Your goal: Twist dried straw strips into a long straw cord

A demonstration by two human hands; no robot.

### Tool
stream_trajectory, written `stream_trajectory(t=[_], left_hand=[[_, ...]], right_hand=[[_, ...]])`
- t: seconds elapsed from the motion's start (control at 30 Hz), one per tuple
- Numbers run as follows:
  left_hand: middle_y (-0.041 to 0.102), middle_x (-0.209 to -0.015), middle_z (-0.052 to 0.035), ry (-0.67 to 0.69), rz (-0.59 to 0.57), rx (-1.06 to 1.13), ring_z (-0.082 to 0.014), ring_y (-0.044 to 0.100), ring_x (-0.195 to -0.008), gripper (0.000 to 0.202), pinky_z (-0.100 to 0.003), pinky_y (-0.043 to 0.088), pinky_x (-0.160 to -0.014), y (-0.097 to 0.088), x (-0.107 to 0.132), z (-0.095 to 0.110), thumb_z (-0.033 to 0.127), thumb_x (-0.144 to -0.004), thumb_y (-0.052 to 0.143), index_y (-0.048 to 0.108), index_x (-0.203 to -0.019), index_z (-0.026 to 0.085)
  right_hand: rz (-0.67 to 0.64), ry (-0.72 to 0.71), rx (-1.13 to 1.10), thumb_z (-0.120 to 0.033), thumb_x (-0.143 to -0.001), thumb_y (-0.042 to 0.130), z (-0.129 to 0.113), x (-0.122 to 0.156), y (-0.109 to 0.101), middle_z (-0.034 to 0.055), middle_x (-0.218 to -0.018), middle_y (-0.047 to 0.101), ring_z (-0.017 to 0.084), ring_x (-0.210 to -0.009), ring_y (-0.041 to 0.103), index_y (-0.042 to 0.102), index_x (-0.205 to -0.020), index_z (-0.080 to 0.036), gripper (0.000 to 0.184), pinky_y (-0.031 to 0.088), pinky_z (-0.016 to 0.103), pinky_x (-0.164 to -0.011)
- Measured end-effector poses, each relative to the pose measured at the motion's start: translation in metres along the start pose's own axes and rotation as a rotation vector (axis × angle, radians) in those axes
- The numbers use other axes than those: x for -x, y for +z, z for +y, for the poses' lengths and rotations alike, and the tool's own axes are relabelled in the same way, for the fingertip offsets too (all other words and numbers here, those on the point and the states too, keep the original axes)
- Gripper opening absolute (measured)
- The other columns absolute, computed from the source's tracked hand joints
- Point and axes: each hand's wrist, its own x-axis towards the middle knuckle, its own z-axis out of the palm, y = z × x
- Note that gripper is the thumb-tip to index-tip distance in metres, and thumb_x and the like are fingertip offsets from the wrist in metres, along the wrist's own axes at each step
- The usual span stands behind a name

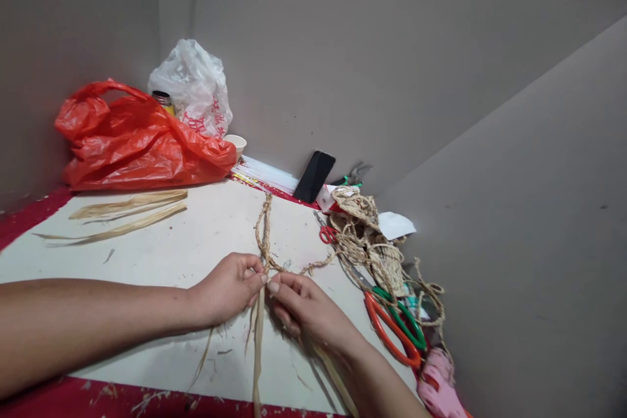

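A cord of twisted dried straw-like fibre (266, 225) lies upright in the middle of the board, looped at its far end. My left hand (231, 290) is closed, pinching the cord's near end between thumb and fingers. Right beside it, almost touching, my right hand (306, 310) is also closed in a pinch at the same spot, on the fibre strands. One pale flat strand (258, 353) hangs from the pinch toward the near edge. Another strand (336, 375) runs under my right wrist. A thin twisted tail (318, 266) branches off to the right.
Loose dried strips (127, 215) lie at the left of the white board (215, 209). Behind stand a red plastic bag (147, 144) and a white bag (191, 85). A phone (315, 176), coiled cord (386, 264), orange-and-green-handled scissors (392, 330) and a pink tool (441, 385) line the right.
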Motion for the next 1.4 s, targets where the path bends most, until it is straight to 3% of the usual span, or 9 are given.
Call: stream_trajectory(t=[0.13, 0.23, 0.47, 0.77, 1.0, 1.17, 1.3, 1.33, 1.4], left_hand=[[0.045, -0.045, 0.0082, 0.02, -0.016, 0.063, -0.0059, 0.034, -0.041, 0.016, -0.019, 0.023, -0.043, 0.001, -0.001, -0.002, 0.031, -0.079, 0.048, 0.044, -0.071, 0.018], [0.045, -0.044, 0.0079, 0.025, -0.015, 0.042, -0.0063, 0.034, -0.041, 0.015, -0.019, 0.023, -0.043, 0.0, -0.001, -0.003, 0.031, -0.079, 0.048, 0.045, -0.071, 0.018], [0.059, -0.055, 0.0007, 0.107, 0.012, 0.038, -0.0115, 0.052, -0.054, 0.019, -0.023, 0.038, -0.057, 0.0, 0.002, -0.001, 0.033, -0.077, 0.051, 0.048, -0.071, 0.016], [0.051, -0.049, 0.004, 0.02, -0.01, 0.089, -0.0126, 0.049, -0.044, 0.023, -0.023, 0.033, -0.045, 0.003, 0.005, -0.008, 0.04, -0.077, 0.049, 0.047, -0.072, 0.017], [0.047, -0.05, 0.0057, 0.014, 0.103, 0.152, -0.0082, 0.042, -0.048, 0.013, -0.02, 0.03, -0.048, 0.003, 0.003, -0.005, 0.027, -0.066, 0.053, 0.048, -0.068, 0.015], [0.05, -0.049, 0.0051, -0.017, 0.134, 0.177, -0.0065, 0.041, -0.044, 0.011, -0.019, 0.029, -0.046, 0.0, 0.005, 0.007, 0.024, -0.065, 0.056, 0.049, -0.066, 0.015], [0.061, -0.058, 0.0008, -0.101, 0.074, 0.17, -0.0042, 0.036, -0.035, 0.012, -0.019, 0.024, -0.038, -0.006, 0.007, 0.02, 0.026, -0.068, 0.056, 0.051, -0.071, 0.015], [0.062, -0.059, 0.0007, -0.124, 0.047, 0.165, -0.0034, 0.032, -0.032, 0.013, -0.019, 0.02, -0.036, -0.008, 0.007, 0.022, 0.027, -0.068, 0.057, 0.051, -0.072, 0.015], [0.061, -0.058, 0.0016, -0.139, 0.007, 0.185, -0.0027, 0.03, -0.03, 0.015, -0.019, 0.017, -0.035, -0.01, 0.006, 0.024, 0.027, -0.066, 0.059, 0.051, -0.073, 0.016]], right_hand=[[-0.049, 0.093, -0.168, -0.043, -0.084, 0.049, 0.003, 0.002, -0.006, -0.0038, -0.046, 0.052, 0.005, -0.032, 0.037, 0.058, -0.081, -0.012, 0.033, 0.026, 0.017, -0.035], [-0.03, 0.116, -0.194, -0.039, -0.081, 0.053, 0.004, 0.003, -0.005, -0.0033, -0.043, 0.052, 0.005, -0.03, 0.038, 0.059, -0.073, -0.012, 0.029, 0.024, 0.016, -0.032], [0.182, 0.052, -0.167, -0.039, -0.078, 0.051, 0.002, 0.004, 0.022, -0.0034, -0.036, 0.05, 0.005, -0.024, 0.035, 0.053, -0.061, -0.014, 0.03, 0.02, 0.014, -0.027], [0.507, -0.135, 0.387, -0.036, -0.088, 0.038, 0.03, -0.002, 0.046, -0.0003, -0.043, 0.052, 0.01, -0.037, 0.045, 0.047, -0.055, -0.018, 0.038, 0.031, 0.019, -0.037], [0.541, -0.246, 0.749, -0.03, -0.089, 0.039, 0.019, -0.002, 0.051, 0.0027, -0.054, 0.057, 0.013, -0.05, 0.048, 0.052, -0.058, -0.017, 0.036, 0.031, 0.023, -0.047], [0.32, -0.256, 0.668, -0.038, -0.087, 0.047, -0.009, 0.017, 0.039, 0.0006, -0.053, 0.056, 0.012, -0.049, 0.048, 0.057, -0.062, -0.016, 0.035, 0.032, 0.022, -0.047], [0.532, -0.306, 0.432, -0.046, -0.084, 0.051, -0.024, 0.022, 0.016, 0.0025, -0.062, 0.06, 0.015, -0.059, 0.055, 0.061, -0.071, -0.015, 0.034, 0.04, 0.024, -0.056], [0.546, -0.31, 0.343, -0.046, -0.082, 0.054, -0.024, 0.02, 0.013, 0.0033, -0.068, 0.062, 0.016, -0.065, 0.057, 0.062, -0.079, -0.015, 0.032, 0.043, 0.025, -0.06], [0.424, -0.261, 0.136, -0.046, -0.079, 0.06, -0.018, 0.011, 0.012, 0.0035, -0.076, 0.062, 0.015, -0.069, 0.057, 0.061, -0.089, -0.016, 0.031, 0.044, 0.026, -0.065]])
